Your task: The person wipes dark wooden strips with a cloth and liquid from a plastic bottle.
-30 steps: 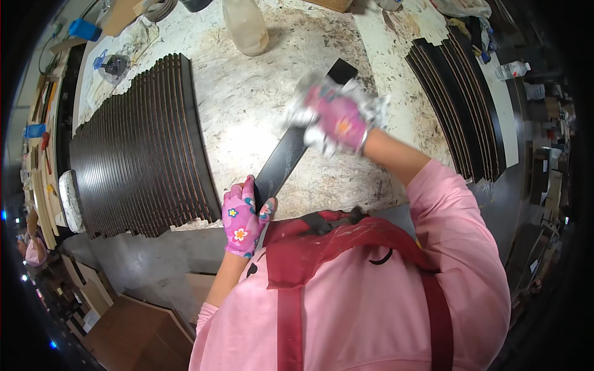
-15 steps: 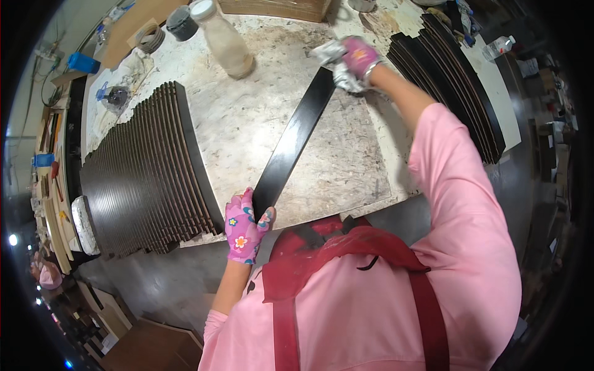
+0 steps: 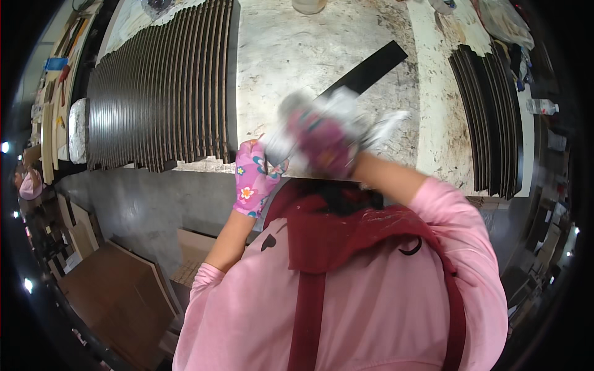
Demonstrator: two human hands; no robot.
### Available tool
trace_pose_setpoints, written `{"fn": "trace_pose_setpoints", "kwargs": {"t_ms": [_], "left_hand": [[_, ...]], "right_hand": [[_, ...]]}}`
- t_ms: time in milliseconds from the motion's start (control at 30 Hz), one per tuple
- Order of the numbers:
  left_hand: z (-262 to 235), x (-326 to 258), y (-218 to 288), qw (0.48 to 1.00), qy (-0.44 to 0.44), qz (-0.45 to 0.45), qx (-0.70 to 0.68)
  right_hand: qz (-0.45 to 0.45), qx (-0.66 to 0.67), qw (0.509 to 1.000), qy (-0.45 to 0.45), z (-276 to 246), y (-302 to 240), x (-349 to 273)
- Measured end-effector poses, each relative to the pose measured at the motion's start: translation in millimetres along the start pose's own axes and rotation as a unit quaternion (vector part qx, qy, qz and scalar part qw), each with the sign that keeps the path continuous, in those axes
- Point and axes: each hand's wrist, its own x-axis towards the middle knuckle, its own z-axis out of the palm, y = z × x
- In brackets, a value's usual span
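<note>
A flat black board [image 3: 369, 69] lies slantwise on the worktable, its far end to the right. My left hand [image 3: 253, 177], in a pink flowered glove, grips the board's near end at the table's front edge. Over the near half of the board is my right hand [image 3: 325, 141], gloved alike and blurred by motion. It is closed on a crumpled white cloth [image 3: 346, 108], which spreads out around the fingers and covers part of the board.
A long row of dark boards [image 3: 161, 86] stands on edge at the left of the worktable [image 3: 266, 49]. A smaller row of dark boards [image 3: 492, 117] is at the right, with a clear bottle [image 3: 543, 107] beyond it. Brown cardboard [image 3: 117, 297] is on the floor at lower left.
My right hand has swept the cloth from the board's far end down toward its near end. My left hand keeps hold of the near end. The whole view has shifted.
</note>
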Motion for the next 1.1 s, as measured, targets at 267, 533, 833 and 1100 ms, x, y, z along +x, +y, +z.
{"fn": "trace_pose_setpoints", "kwargs": {"t_ms": [267,533,833,1100], "left_hand": [[-4,-1,7,1.000,0.013,0.026,-0.005],[-24,-12,7,0.673,-0.316,-0.298,-0.599],[-12,-40,-14,0.634,-0.309,-0.299,-0.643],[-33,-30,2,0.538,-0.338,-0.329,-0.698]], "right_hand": [[0.412,0.120,0.902,-0.052,-33,199,-21],[0.434,0.723,0.513,0.160,-122,156,-42],[0.214,0.151,0.964,0.049,-18,87,4],[0.410,0.144,0.900,-0.016,-9,262,-11]]}}
